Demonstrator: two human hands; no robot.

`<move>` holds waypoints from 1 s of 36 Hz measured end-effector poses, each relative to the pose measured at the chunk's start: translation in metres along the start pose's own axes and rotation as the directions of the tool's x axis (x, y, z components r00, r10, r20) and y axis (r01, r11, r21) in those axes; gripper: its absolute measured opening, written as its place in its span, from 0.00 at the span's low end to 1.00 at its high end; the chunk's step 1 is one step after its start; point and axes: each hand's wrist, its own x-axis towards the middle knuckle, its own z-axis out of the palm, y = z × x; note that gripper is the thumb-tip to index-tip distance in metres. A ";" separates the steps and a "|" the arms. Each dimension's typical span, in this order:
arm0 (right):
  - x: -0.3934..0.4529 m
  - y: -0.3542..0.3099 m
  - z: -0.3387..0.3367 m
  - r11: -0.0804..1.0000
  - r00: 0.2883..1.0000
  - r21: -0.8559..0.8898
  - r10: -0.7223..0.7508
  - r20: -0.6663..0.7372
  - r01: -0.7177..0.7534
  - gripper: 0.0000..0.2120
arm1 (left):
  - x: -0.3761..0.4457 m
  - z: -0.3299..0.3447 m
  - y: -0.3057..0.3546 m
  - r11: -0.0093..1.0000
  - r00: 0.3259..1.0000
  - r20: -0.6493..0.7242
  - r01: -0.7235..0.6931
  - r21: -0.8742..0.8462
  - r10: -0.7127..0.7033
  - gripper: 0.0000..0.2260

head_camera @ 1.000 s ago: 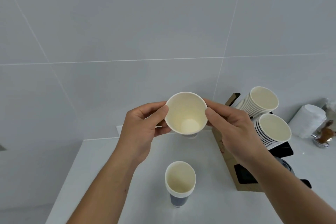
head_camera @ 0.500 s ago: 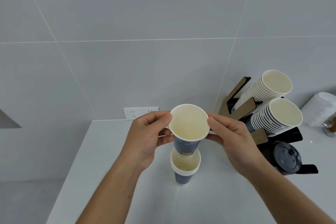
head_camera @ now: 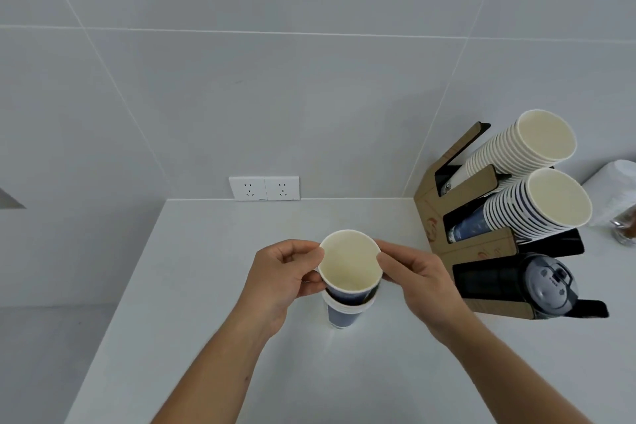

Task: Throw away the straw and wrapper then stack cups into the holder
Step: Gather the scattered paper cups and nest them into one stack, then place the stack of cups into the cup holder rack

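A blue paper cup (head_camera: 349,265) with a cream inside is partly nested in a second blue cup (head_camera: 342,315) that stands on the white counter (head_camera: 213,268). My left hand (head_camera: 284,280) pinches the upper cup's rim from the left, and my right hand (head_camera: 421,284) pinches it from the right. At the right stands a brown cardboard cup holder (head_camera: 433,213) with a tilted stack of white cups (head_camera: 523,144) in its top slot and a tilted stack of blue cups (head_camera: 537,206) below. No straw or wrapper shows.
Black lids (head_camera: 547,280) fill the holder's lowest slot. Two wall sockets (head_camera: 264,188) sit behind the counter. A white wrapped roll (head_camera: 614,193) and a glass item (head_camera: 624,232) are at the far right. The counter's left edge drops off near my left forearm.
Both hands have lowered the held cup into the standing cup, so it now sits partly nested. The view has tilted further down.
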 end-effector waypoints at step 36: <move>0.003 0.038 0.010 0.933 0.962 0.235 0.273 0.027 -0.271 0.11 | 0.009 0.009 -0.057 0.987 0.994 0.035 0.107 -0.123 -0.103 0.10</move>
